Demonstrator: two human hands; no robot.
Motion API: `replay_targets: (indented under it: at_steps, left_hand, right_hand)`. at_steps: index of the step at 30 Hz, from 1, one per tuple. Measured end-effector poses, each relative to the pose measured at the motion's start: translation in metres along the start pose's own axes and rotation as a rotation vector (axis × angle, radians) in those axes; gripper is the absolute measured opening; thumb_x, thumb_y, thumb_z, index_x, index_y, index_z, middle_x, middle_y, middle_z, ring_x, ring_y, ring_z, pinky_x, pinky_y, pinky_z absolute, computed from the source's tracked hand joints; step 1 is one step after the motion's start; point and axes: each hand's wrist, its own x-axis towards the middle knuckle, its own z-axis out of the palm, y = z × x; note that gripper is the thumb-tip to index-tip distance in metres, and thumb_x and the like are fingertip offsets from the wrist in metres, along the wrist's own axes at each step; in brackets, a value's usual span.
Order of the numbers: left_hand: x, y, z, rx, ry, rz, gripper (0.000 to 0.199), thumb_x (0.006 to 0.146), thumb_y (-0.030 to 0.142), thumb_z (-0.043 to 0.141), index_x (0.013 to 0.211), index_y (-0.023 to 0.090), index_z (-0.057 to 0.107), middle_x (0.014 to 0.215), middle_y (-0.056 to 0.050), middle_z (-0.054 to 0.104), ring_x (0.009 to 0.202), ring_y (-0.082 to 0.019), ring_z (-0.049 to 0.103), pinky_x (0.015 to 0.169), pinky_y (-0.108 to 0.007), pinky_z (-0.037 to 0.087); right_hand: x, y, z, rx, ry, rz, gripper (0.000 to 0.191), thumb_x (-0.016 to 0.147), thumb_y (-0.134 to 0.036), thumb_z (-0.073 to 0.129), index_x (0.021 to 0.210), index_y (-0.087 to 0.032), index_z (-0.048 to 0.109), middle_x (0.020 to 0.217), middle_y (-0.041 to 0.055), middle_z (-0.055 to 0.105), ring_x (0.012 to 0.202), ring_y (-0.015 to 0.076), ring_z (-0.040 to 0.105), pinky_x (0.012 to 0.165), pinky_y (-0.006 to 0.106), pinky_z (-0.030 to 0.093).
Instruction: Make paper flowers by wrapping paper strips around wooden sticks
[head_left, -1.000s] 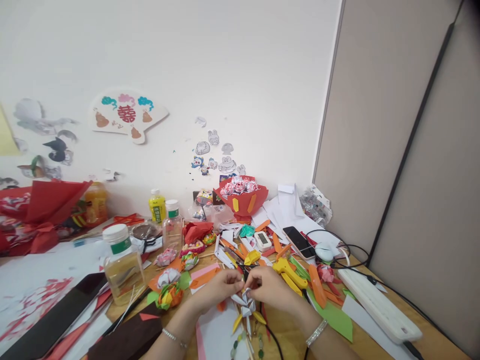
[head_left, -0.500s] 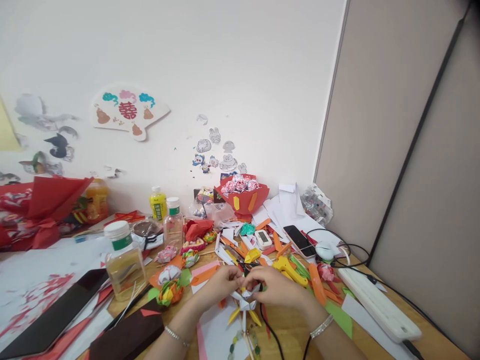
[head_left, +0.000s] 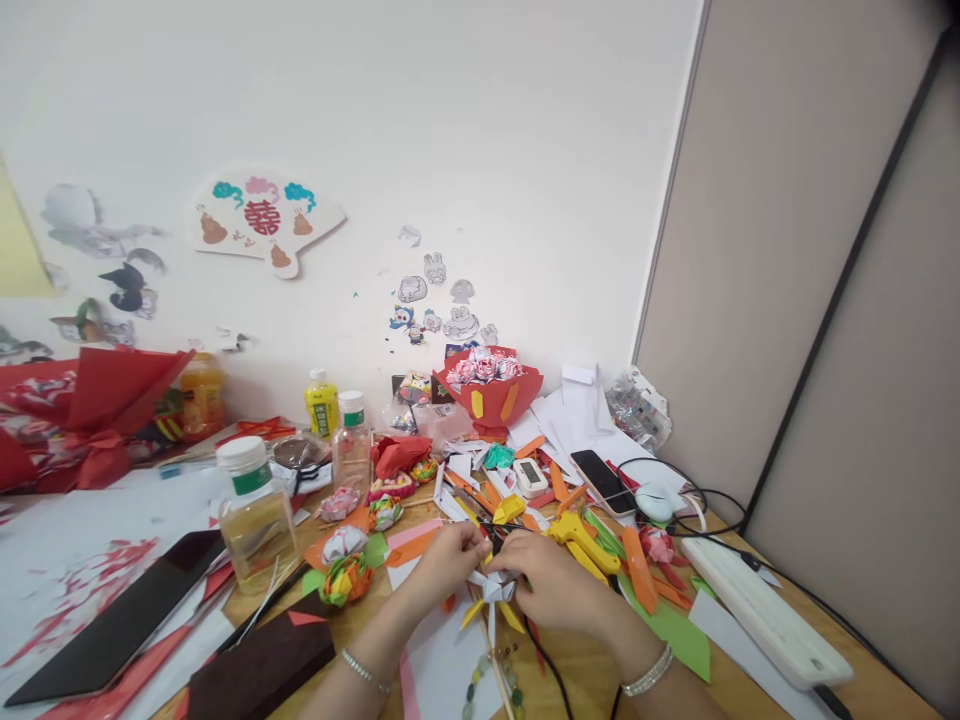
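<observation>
Head view: both hands at the worktop (head_left: 577, 665), fingertips pinched on the folded flower (head_left: 495, 588), white with yellow points below. Left hand (head_left: 448, 562) grips near its top, right hand (head_left: 551, 580) at its upper right side. Flower sits between the hands, in front of the wearer, on a thin stick (head_left: 501, 690).

Writing: fan sign (head_left: 262, 220) on wall reads 囍 in red; clouds on it, 3 (2 teal, 1 pink). Yellow bottle (head_left: 322, 405) carries Chinese characters, too small to read fully. Green jar labels not legible.

Counts: white-lidded jars, 2 (near jar (head_left: 257, 520), far jar (head_left: 351, 445)); phone (head_left: 602, 482), 1; timer (head_left: 530, 478), 1, digits unreadable; power strip (head_left: 769, 610), 1; yellow tool (head_left: 583, 543), 1; red-wrapped bouquets, 2 (left bouquet (head_left: 94, 410), wall bouquet (head_left: 489, 390)). Crumpled paper flowers left of left hand: at least 4. Bracelets on wrists: 2, one each.
</observation>
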Motion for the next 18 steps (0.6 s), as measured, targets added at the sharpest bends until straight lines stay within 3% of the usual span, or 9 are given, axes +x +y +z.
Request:
replay_targets:
  at_steps: [11,15,18]
  left_hand:
    - [0.005,-0.004,0.001,-0.008,0.151,0.055,0.026,0.068,0.042,0.046,0.056,0.020,0.046,0.052,0.005,0.044,0.051,-0.013,0.042,0.050,-0.024,0.033]
    - [0.005,-0.005,0.004,0.035,0.239,0.081,0.024,0.069,0.040,0.044,0.054,0.021,0.042,0.052,0.005,0.043,0.053,-0.014,0.041,0.052,-0.025,0.032]
    - [0.004,-0.003,0.006,0.060,0.289,0.104,0.024,0.071,0.039,0.042,0.055,0.022,0.040,0.054,0.004,0.044,0.055,-0.014,0.042,0.054,-0.025,0.032]
  right_hand:
    - [0.001,0.007,-0.001,0.183,0.050,0.208,0.049,0.067,-0.012,0.052,0.112,-0.028,0.058,0.081,-0.0015,0.065,0.064,0.0122,0.056,0.059,0.020,0.039]
    - [0.002,0.003,0.003,0.214,0.074,0.262,0.050,0.064,-0.017,0.060,0.113,-0.025,0.058,0.085,0.0007,0.061,0.071,0.0143,0.056,0.062,0.022,0.041]
    - [0.005,-0.003,0.009,0.190,0.176,0.259,0.043,0.061,-0.017,0.064,0.104,-0.021,0.060,0.097,0.0035,0.058,0.088,0.0180,0.054,0.074,0.025,0.041]
